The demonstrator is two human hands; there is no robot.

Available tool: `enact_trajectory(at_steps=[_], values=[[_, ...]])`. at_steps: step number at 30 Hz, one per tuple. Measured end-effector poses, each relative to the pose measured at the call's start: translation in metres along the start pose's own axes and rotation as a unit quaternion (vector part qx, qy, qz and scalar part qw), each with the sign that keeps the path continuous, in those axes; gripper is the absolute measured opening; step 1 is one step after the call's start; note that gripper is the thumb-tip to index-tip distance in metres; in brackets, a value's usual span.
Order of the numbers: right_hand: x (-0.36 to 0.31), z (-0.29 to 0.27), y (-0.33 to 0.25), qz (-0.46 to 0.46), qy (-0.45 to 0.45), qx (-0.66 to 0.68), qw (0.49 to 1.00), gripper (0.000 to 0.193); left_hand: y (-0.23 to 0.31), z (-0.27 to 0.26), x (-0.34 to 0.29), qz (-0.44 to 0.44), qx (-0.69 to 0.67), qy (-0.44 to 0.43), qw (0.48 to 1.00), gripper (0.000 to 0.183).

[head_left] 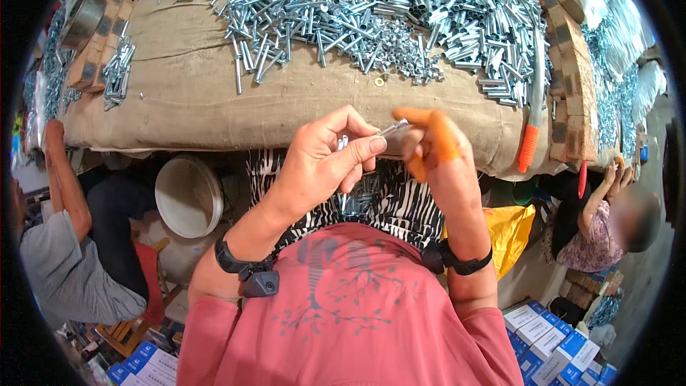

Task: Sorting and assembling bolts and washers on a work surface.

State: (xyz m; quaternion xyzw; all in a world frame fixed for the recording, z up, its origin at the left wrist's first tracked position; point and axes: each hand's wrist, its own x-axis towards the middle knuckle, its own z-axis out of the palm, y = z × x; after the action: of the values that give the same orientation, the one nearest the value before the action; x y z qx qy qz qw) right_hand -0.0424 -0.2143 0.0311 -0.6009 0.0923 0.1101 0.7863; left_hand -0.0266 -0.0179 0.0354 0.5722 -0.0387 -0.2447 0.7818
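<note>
Between thumb and forefinger, my left hand (321,154) pinches a slim silvery bolt (391,129) that points toward the right. More metal pins (342,142) show between its curled fingers. My right hand (439,146) is close to the bolt's far end, with orange coverings on some fingers. Motion smears those fingertips, so I cannot tell whether they grip anything. Further metal pieces (361,196) lie in my lap below the hands. Beyond them, on the cloth-covered table (186,111), spread heaps of bolts (279,21), metal tubes (493,28) and small metal collars (407,53).
Wooden blocks (572,93) edge the table at right, beside a rod with an orange grip (529,149). A white bucket (189,196) stands at lower left. People sit at left (71,257) and right (589,236). Blue-and-white boxes (550,343) are stacked lower right.
</note>
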Motion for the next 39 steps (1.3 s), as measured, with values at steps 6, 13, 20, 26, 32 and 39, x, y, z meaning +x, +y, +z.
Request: enact_trajectory(at_steps=[6,13,20,26,32,39], values=[[-0.020,0.007,-0.009,-0.281,-0.041,-0.386,0.878,0.032,-0.010,-0.016,0.006,0.015,0.017,0.020,1.000,0.009],[-0.004,-0.009,-0.018,-0.299,-0.027,-0.446,0.843,0.008,0.023,-0.013,0.001,-0.071,0.206,-0.051,0.975,0.020],[0.021,0.003,-0.010,-0.228,0.010,-0.338,0.913,0.024,0.016,-0.038,0.036,0.217,0.511,0.056,0.830,0.041],[0.051,-0.012,-0.030,-0.189,0.107,-0.257,0.942,0.020,0.001,-0.068,0.034,0.306,0.521,0.097,0.791,0.051],[0.104,-0.033,-0.036,-0.264,0.205,-0.526,0.782,0.018,0.001,-0.062,0.033,0.328,0.624,0.157,0.692,0.024],[0.096,-0.033,-0.040,-0.151,0.188,-0.335,0.911,0.021,-0.002,-0.059,0.031,0.209,0.485,0.189,0.828,0.016]])
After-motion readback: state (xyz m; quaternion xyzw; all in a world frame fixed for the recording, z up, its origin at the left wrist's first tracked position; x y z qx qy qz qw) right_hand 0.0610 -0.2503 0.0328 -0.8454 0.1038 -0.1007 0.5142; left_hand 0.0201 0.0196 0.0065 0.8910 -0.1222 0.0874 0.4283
